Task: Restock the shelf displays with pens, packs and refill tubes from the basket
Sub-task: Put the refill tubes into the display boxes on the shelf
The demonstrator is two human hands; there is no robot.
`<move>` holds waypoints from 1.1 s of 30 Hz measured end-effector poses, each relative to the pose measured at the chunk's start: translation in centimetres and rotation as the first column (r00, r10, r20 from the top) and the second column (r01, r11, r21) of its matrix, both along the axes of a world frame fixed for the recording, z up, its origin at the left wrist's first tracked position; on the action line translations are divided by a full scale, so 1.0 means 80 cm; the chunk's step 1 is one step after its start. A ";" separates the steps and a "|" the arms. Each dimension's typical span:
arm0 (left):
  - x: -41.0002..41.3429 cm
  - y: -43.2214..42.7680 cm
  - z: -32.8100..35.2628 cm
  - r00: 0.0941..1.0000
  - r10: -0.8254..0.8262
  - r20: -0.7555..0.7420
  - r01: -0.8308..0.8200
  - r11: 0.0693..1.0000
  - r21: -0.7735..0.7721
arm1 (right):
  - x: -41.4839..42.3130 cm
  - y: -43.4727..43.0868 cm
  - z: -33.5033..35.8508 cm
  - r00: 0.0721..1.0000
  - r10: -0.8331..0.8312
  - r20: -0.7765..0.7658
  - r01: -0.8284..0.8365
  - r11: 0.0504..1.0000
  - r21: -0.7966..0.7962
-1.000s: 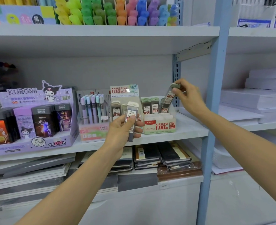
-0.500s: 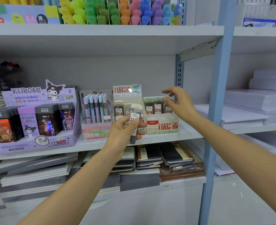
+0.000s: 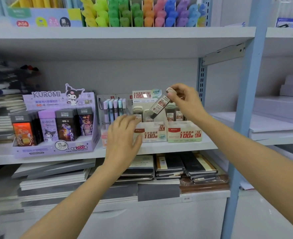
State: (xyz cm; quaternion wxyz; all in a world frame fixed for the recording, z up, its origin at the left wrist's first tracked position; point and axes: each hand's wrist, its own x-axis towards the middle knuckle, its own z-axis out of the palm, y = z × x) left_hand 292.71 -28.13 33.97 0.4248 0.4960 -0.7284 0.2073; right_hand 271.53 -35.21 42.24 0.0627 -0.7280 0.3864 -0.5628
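Note:
My right hand [image 3: 185, 102] pinches the white cap of a clear lead refill tube [image 3: 159, 105], which hangs tilted above the 0.5 refill display box [image 3: 151, 133]. That box holds a few upright tubes at its back. To its right the 0.7 refill display box [image 3: 184, 133] also holds tubes. My left hand [image 3: 123, 137] hovers with relaxed, spread fingers in front of the 0.5 box's left end and holds nothing. A rack of pastel mechanical pencils [image 3: 114, 109] stands just left of the boxes.
A purple Kuromi refill display [image 3: 56, 121] fills the shelf's left part. Coloured highlighters [image 3: 142, 12] line the shelf above. Notebooks [image 3: 185, 166] are stacked on the shelf below. A blue upright post [image 3: 242, 118] stands to the right, with white paper reams [image 3: 280, 107] beyond it.
The tube passed from my left hand to my right hand, which now holds it over the 0.5 box. My left hand has opened and dropped toward the box front.

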 end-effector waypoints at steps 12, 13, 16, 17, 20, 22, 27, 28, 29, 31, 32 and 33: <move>0.010 -0.018 -0.016 0.912 0.154 0.381 -0.199 0.977 0.082 | 0.046 -0.036 -0.025 0.942 -0.184 -0.282 0.146 0.977 -0.153; 0.010 -0.018 -0.016 0.909 0.155 0.387 -0.200 0.977 0.079 | 0.049 -0.038 -0.027 0.938 -0.180 -0.297 0.145 0.980 -0.137; 0.010 -0.020 -0.017 0.914 0.148 0.378 -0.189 0.979 0.075 | 0.056 -0.041 -0.029 0.929 -0.175 -0.327 0.150 0.984 -0.101; 0.010 -0.020 -0.018 0.915 0.145 0.375 -0.186 0.980 0.075 | 0.057 -0.041 -0.030 0.927 -0.176 -0.331 0.155 0.984 -0.089; 0.011 -0.021 -0.019 0.916 0.140 0.376 -0.179 0.981 0.072 | 0.060 -0.041 -0.031 0.903 -0.204 -0.378 0.190 0.979 -0.075; 0.012 -0.020 -0.019 0.922 0.117 0.369 -0.158 0.984 0.082 | 0.061 -0.039 -0.029 0.874 -0.233 -0.427 0.219 0.972 -0.081; 0.019 -0.006 -0.027 0.957 0.000 0.290 -0.020 0.997 0.069 | 0.059 -0.012 -0.035 0.884 -0.222 -0.412 0.161 0.971 -0.177; 0.022 0.000 -0.035 0.964 -0.029 0.263 0.022 0.999 0.029 | 0.059 -0.001 -0.043 0.904 -0.177 -0.390 0.102 0.974 -0.204; 0.026 0.006 -0.046 0.970 -0.058 0.235 0.066 0.998 -0.024 | 0.061 0.012 -0.055 0.919 -0.120 -0.376 0.036 0.974 -0.223; 0.033 0.021 -0.081 0.978 -0.119 0.169 0.131 0.989 -0.064 | 0.066 0.040 -0.093 0.937 0.014 -0.350 -0.091 0.974 -0.206; 0.036 0.029 -0.106 0.979 -0.154 0.133 0.157 0.988 -0.011 | 0.069 0.052 -0.118 0.937 0.083 -0.340 -0.144 0.977 -0.159; 0.039 0.037 -0.134 0.978 -0.190 0.089 0.183 0.980 0.080 | 0.072 0.063 -0.148 0.929 0.146 -0.341 -0.186 0.978 -0.089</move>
